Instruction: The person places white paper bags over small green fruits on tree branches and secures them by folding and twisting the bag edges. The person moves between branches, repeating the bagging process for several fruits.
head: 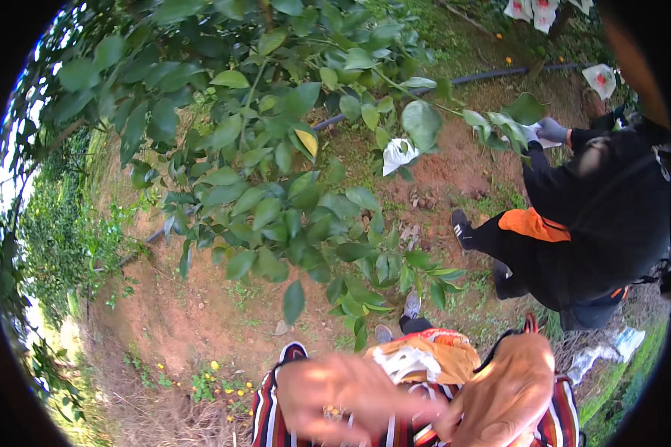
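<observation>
My left hand (341,394) is blurred in front of striped clothing (265,416), its fingers apart and pointing towards my right hand. Nothing shows between them. My right hand (506,385) is bent downward close to the left fingertips; its own fingertips are partly hidden, so I cannot tell whether they pinch anything. Behind and between the hands hangs an orange-yellow pouch (458,355) with crumpled white bags (405,363) at its mouth. Leafy branches (268,207) of a fruit tree spread above both hands, with one white bag (398,156) among the leaves.
At the right a person in black (604,195) with gloved hands (553,132) holds something white. More white bags (599,81) hang at upper right. A dark hose (492,74) crosses the reddish soil (201,313). Yellow flowers (215,366) grow lower left; plastic sheeting (604,352) lies lower right.
</observation>
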Demonstrator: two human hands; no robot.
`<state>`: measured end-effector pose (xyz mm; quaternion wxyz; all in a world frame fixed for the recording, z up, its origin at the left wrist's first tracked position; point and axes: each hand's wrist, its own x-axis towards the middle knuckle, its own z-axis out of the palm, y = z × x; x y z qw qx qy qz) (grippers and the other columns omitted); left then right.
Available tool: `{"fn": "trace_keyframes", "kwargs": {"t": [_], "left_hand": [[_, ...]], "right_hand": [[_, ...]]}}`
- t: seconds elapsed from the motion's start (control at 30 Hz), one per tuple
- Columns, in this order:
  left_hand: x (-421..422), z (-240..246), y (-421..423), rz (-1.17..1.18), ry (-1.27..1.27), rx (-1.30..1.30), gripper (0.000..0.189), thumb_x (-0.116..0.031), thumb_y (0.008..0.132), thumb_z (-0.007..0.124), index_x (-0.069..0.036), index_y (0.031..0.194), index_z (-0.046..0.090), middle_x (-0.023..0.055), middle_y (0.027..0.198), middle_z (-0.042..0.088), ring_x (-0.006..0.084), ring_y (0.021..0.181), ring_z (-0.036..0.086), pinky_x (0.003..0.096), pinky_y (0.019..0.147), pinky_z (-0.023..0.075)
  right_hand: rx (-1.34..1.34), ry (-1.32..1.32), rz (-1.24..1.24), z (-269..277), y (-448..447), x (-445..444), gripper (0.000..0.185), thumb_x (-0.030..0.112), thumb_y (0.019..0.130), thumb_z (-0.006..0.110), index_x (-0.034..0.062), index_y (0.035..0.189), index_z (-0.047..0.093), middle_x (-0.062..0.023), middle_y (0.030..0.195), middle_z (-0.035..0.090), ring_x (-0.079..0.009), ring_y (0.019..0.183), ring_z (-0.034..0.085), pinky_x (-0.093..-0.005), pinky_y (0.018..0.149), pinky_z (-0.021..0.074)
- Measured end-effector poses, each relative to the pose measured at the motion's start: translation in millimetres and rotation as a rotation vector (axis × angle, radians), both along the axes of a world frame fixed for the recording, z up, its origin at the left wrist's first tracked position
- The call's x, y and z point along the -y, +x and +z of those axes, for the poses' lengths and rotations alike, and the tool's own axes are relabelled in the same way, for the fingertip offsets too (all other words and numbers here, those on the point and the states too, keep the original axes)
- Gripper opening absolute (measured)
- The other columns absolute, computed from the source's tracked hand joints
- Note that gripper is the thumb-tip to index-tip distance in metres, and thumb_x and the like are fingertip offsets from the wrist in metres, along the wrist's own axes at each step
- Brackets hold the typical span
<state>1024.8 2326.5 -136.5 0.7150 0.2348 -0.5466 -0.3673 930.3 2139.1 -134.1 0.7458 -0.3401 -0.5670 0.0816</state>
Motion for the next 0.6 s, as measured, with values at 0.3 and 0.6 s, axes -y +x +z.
{"fn": "trace_keyframes", "kwargs": {"t": [0.3,0.6], "left_hand": [[-81.8,-18.2,-74.7,-0.626,-0.061,-0.263,0.037,-0.014,0.097,0.05,0.017,0.118,0.045,0.014,0.078,0.06,0.0231,0.054,0.05,0.0374,0.052,0.0415],[-160.0,-117.3,-84.4,0.535,0.26,-0.344,0.011,-0.01,0.094,0.056,-0.002,0.086,0.056,0.0025,0.057,0.053,0.0153,0.05,0.053,0.0351,0.053,0.0454]], "right_hand": [[-0.651,-0.793,-1.218,-96.3,-83.5,5.0,0.035,0.02,0.082,0.074,0.0024,0.064,0.05,-0.0026,0.064,0.05,-0.0119,0.058,0.049,-0.0276,0.054,0.0382],[-0.512,-1.324,-0.895,-173.0,-133.6,-40.3,0.027,0.019,0.079,0.07,0.0021,0.096,0.058,-0.0112,0.087,0.059,-0.0307,0.088,0.059,-0.042,0.076,0.0479]]}}
